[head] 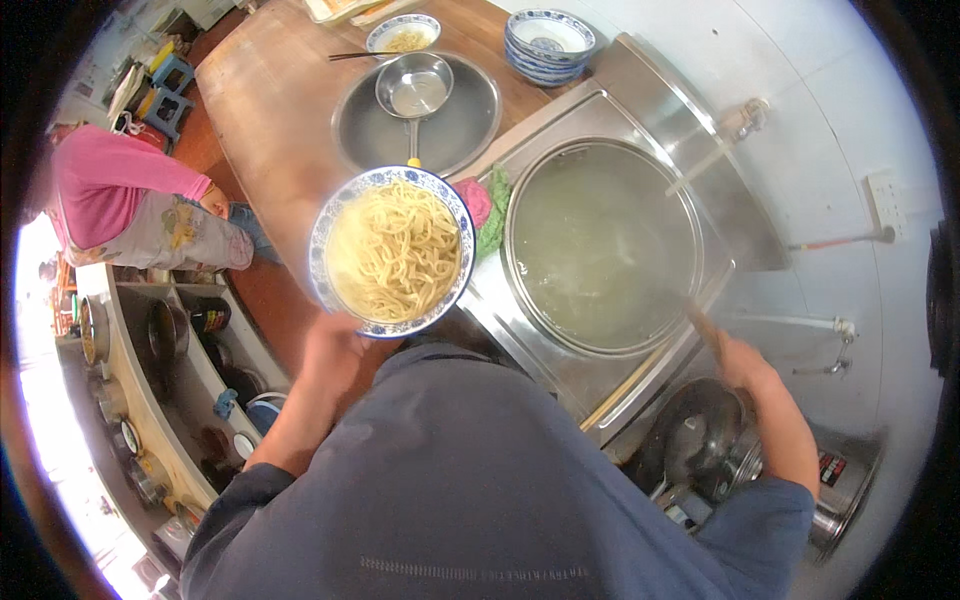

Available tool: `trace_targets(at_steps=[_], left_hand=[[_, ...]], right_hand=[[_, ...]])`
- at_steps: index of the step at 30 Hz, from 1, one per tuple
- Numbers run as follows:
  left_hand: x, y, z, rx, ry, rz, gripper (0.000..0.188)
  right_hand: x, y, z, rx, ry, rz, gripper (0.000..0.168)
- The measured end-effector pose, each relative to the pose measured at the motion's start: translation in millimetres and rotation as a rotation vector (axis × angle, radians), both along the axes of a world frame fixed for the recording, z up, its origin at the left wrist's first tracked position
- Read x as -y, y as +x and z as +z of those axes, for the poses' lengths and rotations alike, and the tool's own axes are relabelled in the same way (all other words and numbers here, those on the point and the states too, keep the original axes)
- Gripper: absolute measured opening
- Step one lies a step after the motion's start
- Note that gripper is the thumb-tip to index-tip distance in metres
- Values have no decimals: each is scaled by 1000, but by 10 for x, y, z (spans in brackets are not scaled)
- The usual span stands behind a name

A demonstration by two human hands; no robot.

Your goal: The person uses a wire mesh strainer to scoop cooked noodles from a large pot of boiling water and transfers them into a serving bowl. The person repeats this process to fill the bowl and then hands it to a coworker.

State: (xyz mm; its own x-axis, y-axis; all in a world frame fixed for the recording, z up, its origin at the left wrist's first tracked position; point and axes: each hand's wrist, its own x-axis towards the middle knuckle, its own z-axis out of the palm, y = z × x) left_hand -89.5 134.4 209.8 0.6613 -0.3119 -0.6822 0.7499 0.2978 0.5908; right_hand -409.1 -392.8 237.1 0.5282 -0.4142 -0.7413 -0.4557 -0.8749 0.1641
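My left hand grips the near rim of a blue-and-white patterned bowl, held up and filled with cooked noodles. My right hand is closed around a wooden handle at the right edge of a large round pot of cloudy, steaming liquid. The handle's far end is blurred by steam, so I cannot tell the utensil. Beyond the bowl, a metal ladle lies across a wide metal basin. A pink cloth and a green cloth lie between bowl and pot.
Stacked patterned bowls and a smaller noodle bowl with chopsticks stand on the wooden counter. A person in a pink top is at the left. A faucet reaches towards the pot. Shelves stand at lower left.
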Motion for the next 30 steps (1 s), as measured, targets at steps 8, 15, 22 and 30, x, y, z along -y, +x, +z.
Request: trace_targets(at_steps=[8, 15, 22, 30], left_hand=[[58, -120, 37, 15, -28, 47, 48], [-151, -40, -176, 48, 57, -50, 49], [-174, 44, -235, 43, 38, -68, 49], [-114, 55, -80, 94, -63, -78, 52]], right_hand=[[-608, 326, -359, -10, 906, -851, 45], [-1163, 466, -1021, 490, 1124, -1429, 38], [-1058, -264, -566, 603, 740, -1095, 48], [-685, -376, -365, 173, 252, -159, 49]])
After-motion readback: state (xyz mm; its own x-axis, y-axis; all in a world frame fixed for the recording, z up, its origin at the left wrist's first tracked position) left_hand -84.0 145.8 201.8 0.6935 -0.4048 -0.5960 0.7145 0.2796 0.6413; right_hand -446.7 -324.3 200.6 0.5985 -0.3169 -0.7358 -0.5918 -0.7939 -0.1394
